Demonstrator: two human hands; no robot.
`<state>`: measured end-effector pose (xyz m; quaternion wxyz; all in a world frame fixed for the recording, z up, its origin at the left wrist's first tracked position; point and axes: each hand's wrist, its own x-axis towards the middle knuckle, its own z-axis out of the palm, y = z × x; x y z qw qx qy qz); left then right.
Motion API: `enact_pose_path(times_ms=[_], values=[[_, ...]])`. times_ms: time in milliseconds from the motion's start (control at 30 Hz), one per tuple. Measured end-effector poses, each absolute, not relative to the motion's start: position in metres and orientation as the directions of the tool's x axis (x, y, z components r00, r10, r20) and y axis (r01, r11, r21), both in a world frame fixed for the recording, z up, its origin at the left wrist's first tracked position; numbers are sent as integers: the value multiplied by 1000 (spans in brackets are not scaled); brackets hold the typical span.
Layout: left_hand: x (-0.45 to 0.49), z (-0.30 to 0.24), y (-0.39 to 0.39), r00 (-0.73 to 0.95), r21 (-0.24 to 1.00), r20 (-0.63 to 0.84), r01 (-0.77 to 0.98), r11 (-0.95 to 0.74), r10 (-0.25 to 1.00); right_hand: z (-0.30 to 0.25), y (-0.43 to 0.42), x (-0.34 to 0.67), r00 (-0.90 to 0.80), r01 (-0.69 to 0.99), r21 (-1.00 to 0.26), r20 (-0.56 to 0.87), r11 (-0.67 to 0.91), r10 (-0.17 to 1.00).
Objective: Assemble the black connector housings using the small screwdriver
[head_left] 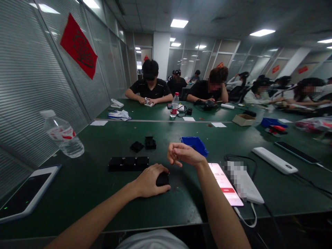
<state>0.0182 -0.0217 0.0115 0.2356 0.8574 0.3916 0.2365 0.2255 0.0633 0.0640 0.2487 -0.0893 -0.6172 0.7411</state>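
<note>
My left hand [153,180] rests on the table with its thumb and fingers wrapped round a small black block-shaped piece [163,179]. Above and to the right of it, my right hand [185,154] is raised off the table, its fingers curled in towards the thumb; anything between them is too small to make out. Just behind that hand stands a blue plastic tray [198,146], partly covered by it. A row of three black block-shaped pieces [128,164] sits left of my left hand. Farther back lie two loose black parts, one flat [136,146] and one open box-like [150,142].
On the green table [101,204], a water bottle [63,136] and a phone [31,190] are at left. To the right lie a lit phone [225,185], a white power bank [246,183] and cables. Co-workers sit opposite, beyond another bottle [174,105] and gloves [119,115].
</note>
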Motion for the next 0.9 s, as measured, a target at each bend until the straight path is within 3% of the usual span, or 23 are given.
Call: enact_pose_path(times_ms=[467,900], values=[[18,7,-19,579,584,221,566,-581,785,66,63,227,-810,-251,-968,208,-4,548],[18,10,-21,587,581,225,561,-591,778,69,59,227,-855,-244,-956,132,-165,501]])
